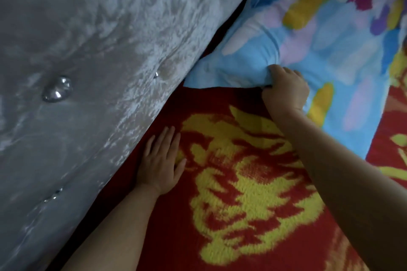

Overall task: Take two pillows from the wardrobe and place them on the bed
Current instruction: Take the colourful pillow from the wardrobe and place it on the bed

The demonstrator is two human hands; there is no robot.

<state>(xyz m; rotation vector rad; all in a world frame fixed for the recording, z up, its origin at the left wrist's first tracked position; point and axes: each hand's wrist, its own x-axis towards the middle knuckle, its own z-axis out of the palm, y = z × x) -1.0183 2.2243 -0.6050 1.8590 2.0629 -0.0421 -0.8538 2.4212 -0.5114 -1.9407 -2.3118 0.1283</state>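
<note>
The right hand [285, 90] pinches the pillow [326, 35] corner to seat it against the far-left headboard [88, 50], while the left hand [160, 160], flat and empty, braces on the bedspread [242, 193].

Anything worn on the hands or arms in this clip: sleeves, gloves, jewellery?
Nothing visible. The left hand and right hand are gloveless, with no rings or watch showing. Both forearms are bare up to the frame edge, so no sleeves come into view.

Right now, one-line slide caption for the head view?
Right hand grips the pillow edge beside the headboard; left hand lies flat on the red blanket.
</note>
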